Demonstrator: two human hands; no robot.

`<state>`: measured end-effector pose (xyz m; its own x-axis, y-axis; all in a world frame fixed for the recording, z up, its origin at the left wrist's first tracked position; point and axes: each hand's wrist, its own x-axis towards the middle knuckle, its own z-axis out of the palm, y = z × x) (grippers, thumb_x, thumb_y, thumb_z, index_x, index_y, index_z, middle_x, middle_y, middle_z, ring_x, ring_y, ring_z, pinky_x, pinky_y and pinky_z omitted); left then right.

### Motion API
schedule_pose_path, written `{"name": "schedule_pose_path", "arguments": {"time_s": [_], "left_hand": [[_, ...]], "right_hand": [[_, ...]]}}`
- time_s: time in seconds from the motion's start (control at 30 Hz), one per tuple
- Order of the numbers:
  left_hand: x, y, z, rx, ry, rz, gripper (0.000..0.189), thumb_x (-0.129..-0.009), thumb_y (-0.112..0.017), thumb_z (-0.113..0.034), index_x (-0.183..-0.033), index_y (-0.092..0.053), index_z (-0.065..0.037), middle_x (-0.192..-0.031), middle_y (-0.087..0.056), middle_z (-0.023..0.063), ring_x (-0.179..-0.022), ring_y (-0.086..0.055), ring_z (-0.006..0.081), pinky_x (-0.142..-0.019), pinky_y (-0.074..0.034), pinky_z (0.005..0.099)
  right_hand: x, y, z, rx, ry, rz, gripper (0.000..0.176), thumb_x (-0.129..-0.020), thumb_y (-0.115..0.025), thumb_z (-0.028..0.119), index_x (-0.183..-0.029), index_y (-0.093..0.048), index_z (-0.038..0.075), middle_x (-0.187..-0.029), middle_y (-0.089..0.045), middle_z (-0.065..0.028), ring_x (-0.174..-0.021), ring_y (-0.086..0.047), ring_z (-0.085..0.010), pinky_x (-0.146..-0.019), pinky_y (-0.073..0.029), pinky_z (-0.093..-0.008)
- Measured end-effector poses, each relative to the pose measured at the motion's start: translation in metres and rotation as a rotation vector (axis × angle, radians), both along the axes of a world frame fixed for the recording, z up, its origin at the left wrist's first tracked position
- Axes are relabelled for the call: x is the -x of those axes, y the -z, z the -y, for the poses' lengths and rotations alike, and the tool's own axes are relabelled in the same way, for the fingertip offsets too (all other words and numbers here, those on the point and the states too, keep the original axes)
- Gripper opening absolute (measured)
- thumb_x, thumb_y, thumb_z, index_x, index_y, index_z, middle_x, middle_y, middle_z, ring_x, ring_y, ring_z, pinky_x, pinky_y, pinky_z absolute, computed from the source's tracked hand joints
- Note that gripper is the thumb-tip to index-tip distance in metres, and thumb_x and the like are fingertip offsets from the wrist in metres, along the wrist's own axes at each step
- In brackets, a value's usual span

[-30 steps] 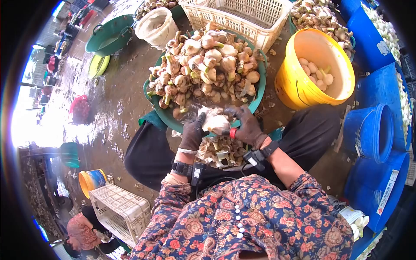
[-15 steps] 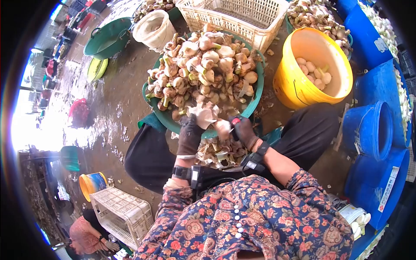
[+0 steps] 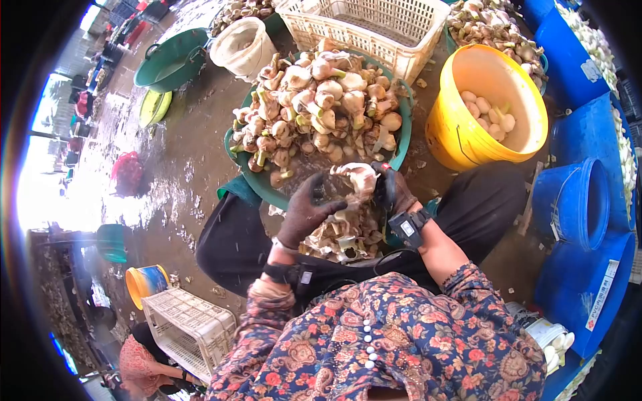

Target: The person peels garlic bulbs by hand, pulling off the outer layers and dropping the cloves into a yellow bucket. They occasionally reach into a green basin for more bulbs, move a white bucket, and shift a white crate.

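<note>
My left hand (image 3: 309,210), in a dark glove, has its thumb and fingers spread with nothing held between them. Just right of it, a pale pinkish garlic bulb (image 3: 362,179) with loose papery skin is against the fingers of my right hand (image 3: 396,190). That gloved hand is closed, and a bit of red on a small knife shows at its fingertips; the blade cannot be made out. Beyond both hands, a green basin (image 3: 403,137) holds a heap of unpeeled garlic bulbs (image 3: 314,100). Garlic skins (image 3: 344,237) lie between my legs, below the basin's near edge.
A yellow bucket (image 3: 445,127) with peeled bulbs stands right of the basin, near a blue bucket (image 3: 568,200). Behind the basin are a white crate (image 3: 361,37) and a white bucket (image 3: 242,50). Another person (image 3: 144,364) is at lower left, beside a crate (image 3: 190,327).
My left hand has let go of the garlic and opened, moving slightly down. My right hand has shifted a little right and up, with the bulb now beside its fingers.
</note>
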<state>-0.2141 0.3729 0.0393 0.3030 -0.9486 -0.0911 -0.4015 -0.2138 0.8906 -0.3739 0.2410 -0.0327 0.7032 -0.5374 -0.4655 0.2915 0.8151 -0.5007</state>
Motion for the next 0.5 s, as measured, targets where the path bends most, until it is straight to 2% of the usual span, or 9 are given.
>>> {"name": "schedule_pose_path", "arguments": {"time_s": [0.03,0.1,0.13,0.23,0.3,0.37,0.4,0.43,0.5], "left_hand": [[0.005,0.003,0.011,0.105,-0.059,0.049,0.04,-0.076,-0.071,-0.011,-0.11,-0.055,0.003,-0.103,-0.059,0.0077,-0.087,-0.058,0.0135,-0.08,-0.047,0.0264],[0.012,0.012,0.022,0.115,-0.001,-0.043,0.033,-0.076,-0.07,-0.011,-0.104,-0.058,0.001,-0.097,-0.061,0.0065,-0.085,-0.058,0.0129,-0.077,-0.047,0.0264],[0.015,0.014,0.026,0.131,0.058,-0.116,0.026,-0.076,-0.07,-0.011,-0.099,-0.061,0.0,-0.091,-0.062,0.0054,-0.083,-0.058,0.0123,-0.075,-0.047,0.0263],[0.022,0.008,0.024,0.064,-0.005,-0.117,0.016,-0.077,-0.068,-0.009,-0.088,-0.064,0.001,-0.079,-0.063,0.0044,-0.07,-0.058,0.0129,-0.066,-0.047,0.0254],[0.024,0.008,0.015,0.024,-0.022,-0.254,0.016,-0.076,-0.068,-0.009,-0.087,-0.064,0.002,-0.077,-0.062,0.0049,-0.068,-0.058,0.0127,-0.063,-0.046,0.0256],[0.027,-0.008,0.002,-0.016,-0.05,-0.394,0.016,-0.075,-0.069,-0.009,-0.085,-0.063,0.003,-0.075,-0.062,0.0054,-0.065,-0.057,0.0125,-0.061,-0.046,0.0257],[0.026,-0.027,-0.006,-0.003,-0.109,-0.574,0.014,-0.077,-0.067,-0.008,-0.085,-0.063,0.003,-0.075,-0.061,0.0041,-0.067,-0.057,0.0116,-0.062,-0.046,0.0243],[0.021,-0.042,-0.011,0.008,-0.165,-0.752,0.012,-0.078,-0.065,-0.007,-0.086,-0.063,0.002,-0.075,-0.06,0.0027,-0.069,-0.057,0.0107,-0.063,-0.045,0.0229],[-0.009,-0.049,-0.02,-0.032,0.103,-0.53,0.019,-0.079,-0.066,-0.01,-0.093,-0.061,0.003,-0.077,-0.06,0.0037,-0.071,-0.058,0.0109,-0.063,-0.048,0.0245]], "right_hand": [[0.003,0.018,-0.002,0.174,-0.021,-0.061,0.025,-0.089,-0.046,0.023,-0.091,-0.062,0.004,-0.082,-0.063,-0.0098,-0.074,-0.06,-0.0202,-0.065,-0.047,-0.0314],[0.003,0.089,-0.002,1.133,-0.224,-0.435,0.024,-0.088,-0.047,0.023,-0.091,-0.063,0.006,-0.078,-0.063,-0.0168,-0.071,-0.061,-0.0257,-0.063,-0.047,-0.0338],[0.002,0.082,-0.008,0.891,-0.168,-0.53,0.024,-0.087,-0.048,0.025,-0.088,-0.062,0.006,-0.076,-0.061,-0.0206,-0.066,-0.059,-0.0292,-0.061,-0.046,-0.0349],[0.009,0.065,-0.011,0.909,-0.322,-0.628,0.025,-0.087,-0.047,0.025,-0.091,-0.062,0.005,-0.077,-0.061,-0.0215,-0.067,-0.059,-0.03,-0.061,-0.046,-0.0349],[0.005,0.082,-0.012,1.267,-0.459,-0.702,0.028,-0.088,-0.046,0.026,-0.094,-0.061,0.003,-0.08,-0.063,-0.0189,-0.07,-0.061,-0.0285,-0.064,-0.047,-0.0355],[-0.007,0.078,-0.017,-0.117,-0.014,-0.079,0.031,-0.089,-0.043,0.025,-0.095,-0.06,0.001,-0.084,-0.064,-0.0137,-0.076,-0.061,-0.0257,-0.067,-0.048,-0.0363],[0.004,0.065,-0.019,0.406,-0.029,-0.155,0.031,-0.09,-0.041,0.024,-0.098,-0.058,-0.001,-0.091,-0.063,-0.0098,-0.081,-0.061,-0.0238,-0.072,-0.049,-0.0346],[0.008,0.075,-0.004,-0.284,0.1,0.126,0.031,-0.091,-0.04,0.023,-0.104,-0.056,0.0,-0.094,-0.062,-0.011,-0.082,-0.061,-0.023,-0.075,-0.05,-0.0321],[0.013,0.093,0.005,-0.218,-0.056,0.837,0.032,-0.091,-0.039,0.023,-0.109,-0.053,0.0,-0.099,-0.061,-0.0112,-0.084,-0.061,-0.0223,-0.078,-0.05,-0.0304]]}}
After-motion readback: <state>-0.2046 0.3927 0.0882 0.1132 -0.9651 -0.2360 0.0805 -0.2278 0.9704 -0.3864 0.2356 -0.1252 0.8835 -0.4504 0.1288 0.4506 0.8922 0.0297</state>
